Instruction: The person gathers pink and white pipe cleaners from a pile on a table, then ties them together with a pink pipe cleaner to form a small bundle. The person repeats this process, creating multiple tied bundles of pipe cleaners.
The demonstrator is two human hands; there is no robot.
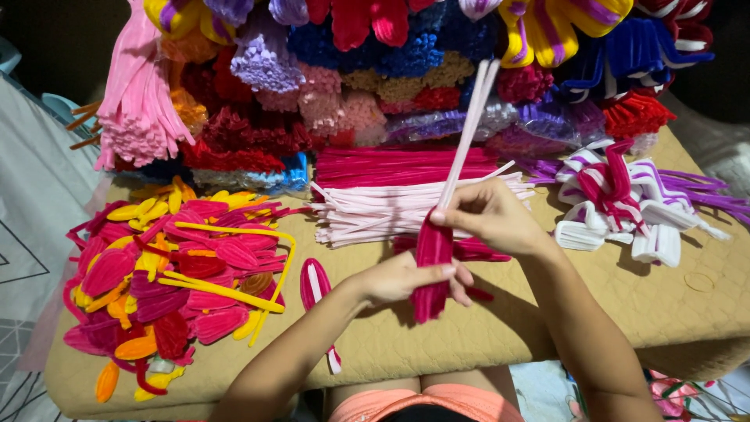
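My left hand [410, 281] grips the lower part of a magenta pipe-cleaner petal [432, 262] held upright above the tan quilted table [594, 312]. My right hand [488, 215] pinches the petal's top, where two pale pink pipe cleaners [471, 129] rise up and to the right. Just behind the hands lie a bundle of pale pink pipe cleaners [375, 207] and a bundle of magenta ones [398, 166]. One finished magenta petal with a white stem [316, 293] lies left of my left hand.
A heap of finished pink, red and yellow petals [172, 273] fills the table's left side. Folded white, purple and magenta pieces [625, 199] lie at the right. Packs of pipe cleaners in many colours [375, 70] are stacked along the back.
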